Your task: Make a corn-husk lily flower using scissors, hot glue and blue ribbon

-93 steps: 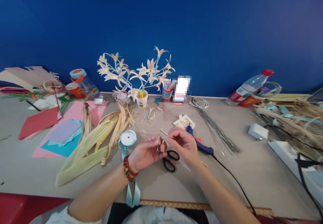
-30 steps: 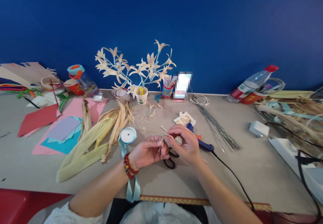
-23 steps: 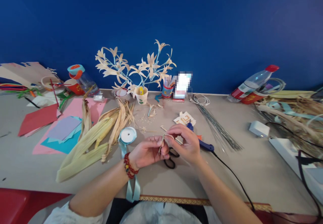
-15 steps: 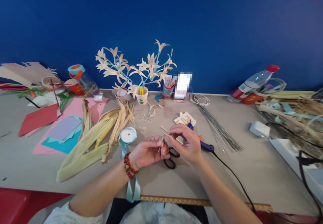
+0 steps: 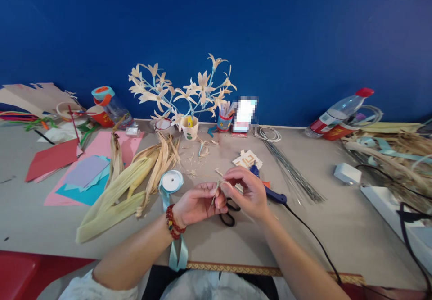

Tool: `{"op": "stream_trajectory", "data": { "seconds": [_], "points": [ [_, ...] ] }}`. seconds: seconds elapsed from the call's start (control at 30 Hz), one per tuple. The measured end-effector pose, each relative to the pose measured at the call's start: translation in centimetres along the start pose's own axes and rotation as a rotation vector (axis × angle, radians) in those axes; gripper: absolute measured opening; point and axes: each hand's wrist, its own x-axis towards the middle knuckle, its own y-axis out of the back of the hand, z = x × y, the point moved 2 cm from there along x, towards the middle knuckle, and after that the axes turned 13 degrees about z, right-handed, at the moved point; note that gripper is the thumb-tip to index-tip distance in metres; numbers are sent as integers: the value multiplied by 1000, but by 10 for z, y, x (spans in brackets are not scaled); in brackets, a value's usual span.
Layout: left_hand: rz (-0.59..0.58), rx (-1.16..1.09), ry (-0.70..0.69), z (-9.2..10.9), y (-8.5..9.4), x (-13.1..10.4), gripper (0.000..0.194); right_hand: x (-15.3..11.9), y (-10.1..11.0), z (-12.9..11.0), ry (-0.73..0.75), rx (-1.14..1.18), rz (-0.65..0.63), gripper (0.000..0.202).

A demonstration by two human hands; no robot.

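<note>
My left hand (image 5: 204, 202), with a red bead bracelet on its wrist, pinches a small, thin piece of corn husk (image 5: 217, 190) between thumb and fingers. The thumb and index finger of my right hand (image 5: 248, 192) close on the same piece's upper end. Fingertips hide much of it, so its exact shape does not show. Just below and behind the hands lie scissors with black handles (image 5: 228, 219), their blades covered. Left of my left hand is a roll of light blue ribbon (image 5: 171, 181), its tail running down past the table edge.
Corn husks (image 5: 111, 201) and coloured paper (image 5: 82, 171) lie on the left. White husk flowers stand in a small pot (image 5: 189, 129) at the back. On the right are a blue glue gun (image 5: 275, 195) with its cord, metal wires (image 5: 293, 169) and a power strip (image 5: 388, 210).
Both hands stay at nearly the same spot, still pinching the piece. The right hand's fingers have shifted very slightly left.
</note>
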Motion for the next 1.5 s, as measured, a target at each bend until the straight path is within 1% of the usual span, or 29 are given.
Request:
{"op": "stream_trajectory", "data": {
  "seconds": [0.23,0.33,0.4,0.5,0.6,0.67,0.73,0.8,0.87,0.97,1.03,1.07,1.17,1.33,1.5],
  "points": [
    [-13,16,11,0,-1,-1,13,0,-1,0,5,-1,-3,11],
    [9,42,-28,-1,0,0,14,-2,0,1,-11,20,0,14],
    [74,96,-137,0,0,1,15,-3,1,3,-36,34,22,18],
    [243,223,-432,4,1,0,13,-4,2,6,-90,44,52,27],
    [392,408,-706,9,2,-4,8,-4,-1,7,-144,70,21,35],
    [452,509,-808,9,2,-7,3,-3,-3,7,-172,88,-2,40],
    [481,553,-847,9,3,-9,3,-3,-5,6,-201,106,-6,44],
    [495,565,-861,7,5,-10,5,-3,-6,7,-234,132,10,48],
    [503,591,-896,6,6,-10,6,-3,-6,10,-267,179,37,44],
    [493,677,-967,6,7,-11,9,-5,-9,13,-303,242,2,21],
    [480,722,-980,7,8,-11,11,-8,-11,14,-303,254,-32,11],
    [477,733,-982,7,8,-11,11,-9,-12,13,-298,258,-35,10],
    [470,750,-1013,7,6,-12,11,-10,-15,9,-291,292,11,11],
    [437,828,-1090,7,1,-13,12,-9,-17,8,-328,350,29,10],
    [362,944,-1237,7,2,-12,11,-12,-16,10,-371,369,47,7]
  ]
}}
